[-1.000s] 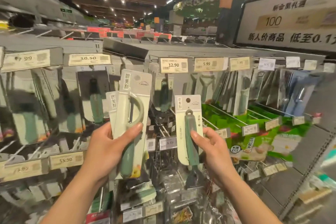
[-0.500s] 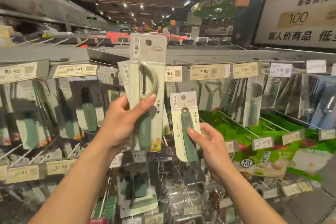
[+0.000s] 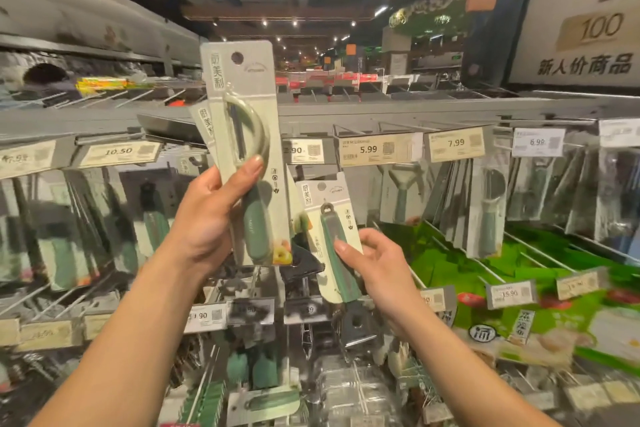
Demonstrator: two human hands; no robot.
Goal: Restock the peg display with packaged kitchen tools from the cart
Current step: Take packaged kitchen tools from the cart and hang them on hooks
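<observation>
My left hand (image 3: 211,215) grips a packaged peeler (image 3: 247,135) with a pale green card and a dark green handle, raised upright in front of the top peg row. A second card of the same kind shows just behind it. My right hand (image 3: 370,260) holds a smaller packaged tool with a green handle (image 3: 332,229), lower and to the right, tilted slightly. The peg display (image 3: 398,121) spreads behind both hands, hung with packaged tools under price tags.
Price tags such as 10.50 (image 3: 117,152), 5.99 (image 3: 375,149) and 7.99 (image 3: 455,144) line the top rail. Bare pegs jut out over green packages (image 3: 519,274) at the right. More packaged tools hang below. A large sign (image 3: 581,31) stands at the upper right.
My left hand has lifted the peeler package higher, up to the top rail. My right hand with the smaller package has stayed low and shifted little.
</observation>
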